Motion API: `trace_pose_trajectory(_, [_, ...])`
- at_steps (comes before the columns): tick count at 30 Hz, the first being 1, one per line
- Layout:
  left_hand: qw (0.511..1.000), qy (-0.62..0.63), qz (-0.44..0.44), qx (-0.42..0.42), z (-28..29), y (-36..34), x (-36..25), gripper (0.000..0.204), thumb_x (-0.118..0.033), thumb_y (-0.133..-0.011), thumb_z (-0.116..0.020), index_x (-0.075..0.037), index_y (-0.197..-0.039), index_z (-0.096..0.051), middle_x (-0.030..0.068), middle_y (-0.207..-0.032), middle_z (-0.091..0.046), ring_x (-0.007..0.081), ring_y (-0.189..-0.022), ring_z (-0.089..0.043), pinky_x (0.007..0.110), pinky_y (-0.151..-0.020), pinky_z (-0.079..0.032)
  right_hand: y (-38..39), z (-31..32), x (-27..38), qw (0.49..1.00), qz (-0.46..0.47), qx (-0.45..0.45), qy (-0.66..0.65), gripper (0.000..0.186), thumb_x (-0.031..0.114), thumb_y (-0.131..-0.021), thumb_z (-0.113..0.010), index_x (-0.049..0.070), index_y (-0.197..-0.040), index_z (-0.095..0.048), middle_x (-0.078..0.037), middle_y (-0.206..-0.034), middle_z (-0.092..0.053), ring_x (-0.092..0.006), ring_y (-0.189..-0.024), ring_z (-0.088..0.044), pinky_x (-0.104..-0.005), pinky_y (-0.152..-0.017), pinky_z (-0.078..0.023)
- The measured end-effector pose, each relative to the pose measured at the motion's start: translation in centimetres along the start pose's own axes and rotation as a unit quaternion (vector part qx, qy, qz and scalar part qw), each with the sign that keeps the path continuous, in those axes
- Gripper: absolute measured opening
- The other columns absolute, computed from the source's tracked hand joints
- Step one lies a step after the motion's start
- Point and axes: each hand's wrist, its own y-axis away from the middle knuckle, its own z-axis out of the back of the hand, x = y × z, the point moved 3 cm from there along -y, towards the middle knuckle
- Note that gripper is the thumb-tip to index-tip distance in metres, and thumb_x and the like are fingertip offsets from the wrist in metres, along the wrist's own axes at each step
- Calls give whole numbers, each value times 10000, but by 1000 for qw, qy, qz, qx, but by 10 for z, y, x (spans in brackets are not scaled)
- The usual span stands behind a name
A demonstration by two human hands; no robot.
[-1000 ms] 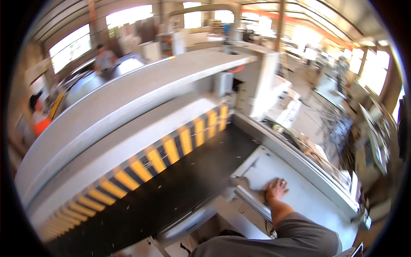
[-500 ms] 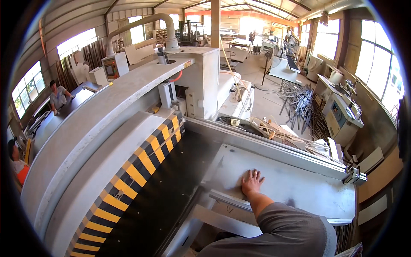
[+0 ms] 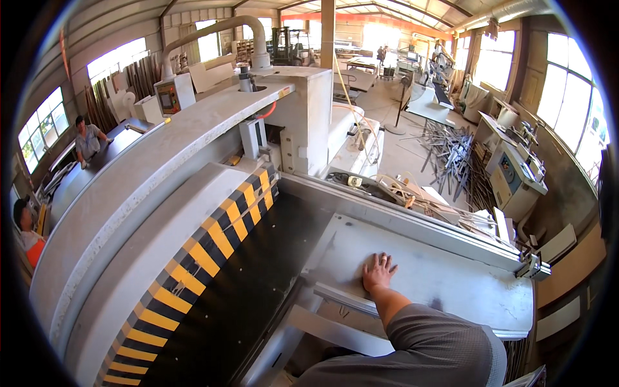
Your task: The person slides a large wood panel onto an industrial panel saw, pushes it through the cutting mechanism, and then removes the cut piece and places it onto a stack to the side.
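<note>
My right hand (image 3: 379, 273) lies palm down on the pale metal side table (image 3: 451, 284), its fingers spread and nothing gripped in them. A ring shows on one finger. The forearm comes out of a dark grey short sleeve. To the left of the hand stretches the dark machine bed (image 3: 258, 277), dotted with small light points. Above the bed's left side stands a heavy grey machine beam (image 3: 174, 168), its lower edge lined with a yellow-and-black striped guard (image 3: 200, 256). My left hand is outside the picture.
A metal fence rail (image 3: 412, 222) borders the table's far side. Beyond it are a pile of metal strips (image 3: 451, 155) on the floor and a control cabinet (image 3: 512, 174). At the far left are two people, one (image 3: 89, 142) at a dark panel, another (image 3: 29, 235) nearer.
My hand keeps its place on the side table. The nearer person at the far left has come further into sight, and the other has stretched an arm over the panel.
</note>
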Motion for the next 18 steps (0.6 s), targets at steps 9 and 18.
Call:
trace_pose_trajectory(9, [1000, 0, -16, -17, -2, 3, 1, 449, -486, -994, -479, -126, -1201, -650, 137, -1110, -670, 370, -961, -638, 594, -810, -478, 1, 3, 1, 1000, -3, 7, -3, 683, 493, -1008, -482, 157, -1594, -379, -140, -1700, -253, -363, -1592, -142, -648, -1249, -51])
trace_pose_trajectory(18, [999, -4, -32, -41, -6, 7, 4, 451, -486, -993, -478, -127, -1205, -649, 136, -1107, -669, 369, -954, -636, 598, -808, -474, 2, 7, 5, 1000, 6, 6, -19, 676, 492, -1007, -489, 161, -1589, -392, -135, -1700, -256, -355, -1592, -150, -645, -1249, -57])
